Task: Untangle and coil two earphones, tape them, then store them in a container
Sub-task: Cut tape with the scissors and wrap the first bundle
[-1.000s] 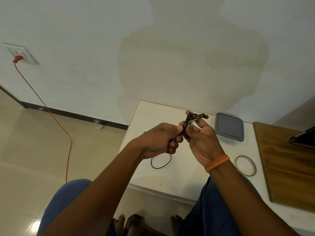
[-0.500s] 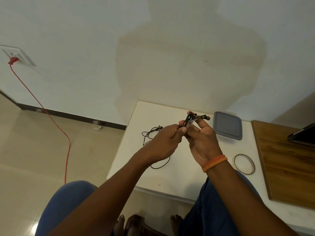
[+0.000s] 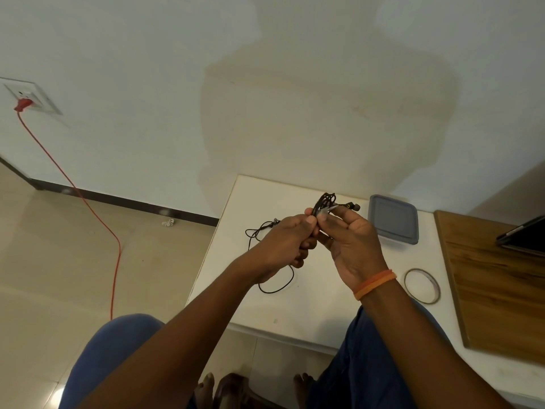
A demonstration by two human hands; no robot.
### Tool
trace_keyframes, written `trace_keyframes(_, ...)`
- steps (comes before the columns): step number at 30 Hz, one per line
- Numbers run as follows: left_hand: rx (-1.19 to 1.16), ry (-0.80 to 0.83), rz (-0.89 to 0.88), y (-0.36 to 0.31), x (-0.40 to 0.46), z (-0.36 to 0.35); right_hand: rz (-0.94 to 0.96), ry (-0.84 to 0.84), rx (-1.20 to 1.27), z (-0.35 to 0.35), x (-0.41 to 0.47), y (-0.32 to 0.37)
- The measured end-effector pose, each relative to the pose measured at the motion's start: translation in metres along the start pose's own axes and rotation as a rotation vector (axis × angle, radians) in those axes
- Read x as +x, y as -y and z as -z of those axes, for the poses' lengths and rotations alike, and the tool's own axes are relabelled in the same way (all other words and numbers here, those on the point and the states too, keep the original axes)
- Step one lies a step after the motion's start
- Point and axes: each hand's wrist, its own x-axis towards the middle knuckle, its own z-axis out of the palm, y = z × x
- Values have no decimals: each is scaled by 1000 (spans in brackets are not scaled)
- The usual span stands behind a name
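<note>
A coiled black earphone (image 3: 326, 202) is held up above the white table (image 3: 265, 308) between both hands. My right hand (image 3: 352, 246) grips the coil with its fingers, one earbud poking out to the right. My left hand (image 3: 287, 242) pinches the coil's lower part with thumb and fingers; a small clear strip shows at the pinch. A second black earphone (image 3: 259, 231) lies loose on the table behind my left hand, its cable looping out below the wrist. A grey lidded container (image 3: 393, 218) sits at the back right. A roll of clear tape (image 3: 421, 286) lies by my right wrist.
A wooden board (image 3: 498, 290) covers the table's right side, with a dark tablet (image 3: 525, 236) at its far edge. A red cable (image 3: 97, 219) runs from a wall socket down across the floor on the left. My knees and feet are below the table's front edge.
My left thumb has shifted up onto the coil beside my right fingers. The head camera has drifted, so the second earphone on the table shows more fully.
</note>
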Motion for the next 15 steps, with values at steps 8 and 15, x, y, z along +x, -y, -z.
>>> trace_keyframes(8, 92, -45, 17, 0, 0, -4, 611, -297, -787, -1, -10, -2)
trace_keyframes(15, 100, -84, 39, -1, 1, -1, 890, -267, -1116, 0, -8, -3)
